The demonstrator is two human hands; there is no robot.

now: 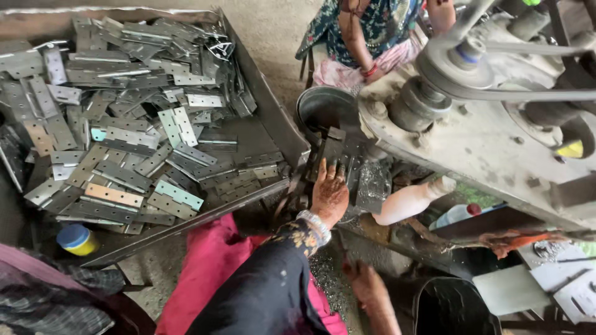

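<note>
Head view. The left hand (329,195) lay palm down, fingers spread flat and clamped on nothing, on a dark metal plate (338,152) at the press machine (490,142), just beside a round metal bowl (323,108). Whether the right hand (366,288), low near a black bin (453,307), was open or closed could not be told. A tray (273,118) heaped with grey hinges (124,142) stood to the left. Another person (372,31) sat beyond the machine.

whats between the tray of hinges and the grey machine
In the head view, a dark round metal bucket sits between the tray and the machine, with a hand just below it.
</note>
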